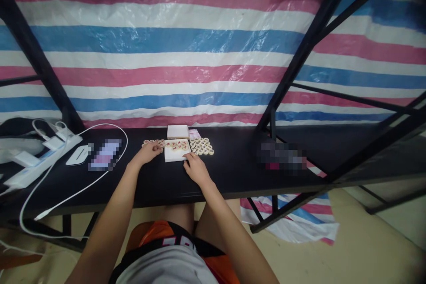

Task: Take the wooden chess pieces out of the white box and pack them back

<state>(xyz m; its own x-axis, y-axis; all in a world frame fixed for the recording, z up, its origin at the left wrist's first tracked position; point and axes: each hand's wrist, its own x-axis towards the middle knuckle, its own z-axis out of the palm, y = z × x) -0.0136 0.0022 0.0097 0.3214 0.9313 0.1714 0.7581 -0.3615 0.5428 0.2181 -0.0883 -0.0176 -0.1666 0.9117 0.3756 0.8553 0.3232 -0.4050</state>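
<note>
A white open box [173,156] lies on the black tabletop, with several round pieces with red characters [179,145] in its far part. My left hand [148,152] is left of the box, its fingers bent down at a group of red-marked pieces [161,143]; what its fingertips hold, if anything, is hidden. My right hand [194,167] touches the near right corner of the box, thumb and fingers apart. Right of the box lies a cluster of dark-marked round pieces [202,146]. A second white box part [178,132] stands just behind the first.
A white power strip [43,162], a white cable [71,195], a white device [77,155] and a blurred flat item [105,154] lie at the left. A blurred dark object [281,157] is at the right. Black metal posts [293,62] frame the table [233,177] before striped sheeting.
</note>
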